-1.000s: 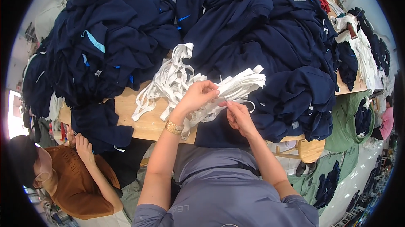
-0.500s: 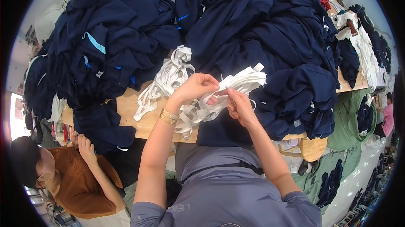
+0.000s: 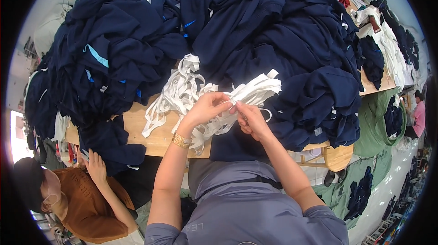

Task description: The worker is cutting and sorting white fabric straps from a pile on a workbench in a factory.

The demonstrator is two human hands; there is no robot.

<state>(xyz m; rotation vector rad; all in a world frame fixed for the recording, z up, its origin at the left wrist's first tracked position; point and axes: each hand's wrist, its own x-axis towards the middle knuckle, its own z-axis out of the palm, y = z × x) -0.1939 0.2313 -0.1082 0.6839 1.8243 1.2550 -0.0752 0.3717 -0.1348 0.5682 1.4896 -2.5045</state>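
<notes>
A bundle of flat white strips (image 3: 259,87), cloth tape or elastic, is gathered tightly in front of me, its ends fanning out to the far right. My left hand (image 3: 206,110), below a gold bracelet, pinches the narrow gathered part between thumb and fingers. My right hand (image 3: 252,118) is closed close beside it, thumb and forefinger pinching at the same spot. Whatever thin piece lies between the right fingertips is too small to make out. More white strips (image 3: 175,95) lie in a loose tangle to the left, partly under my left hand.
Big heaps of navy garments (image 3: 123,40) cover most of the wooden table (image 3: 132,122). A round wooden stool (image 3: 338,157) stands at the table's right front. At lower left, a person in a brown shirt (image 3: 86,204) handles navy cloth. Green cloth (image 3: 374,126) hangs on the right.
My hands have come closer together at the gathered part, and the right fingertips now meet the left ones. The whole view has shifted slightly.
</notes>
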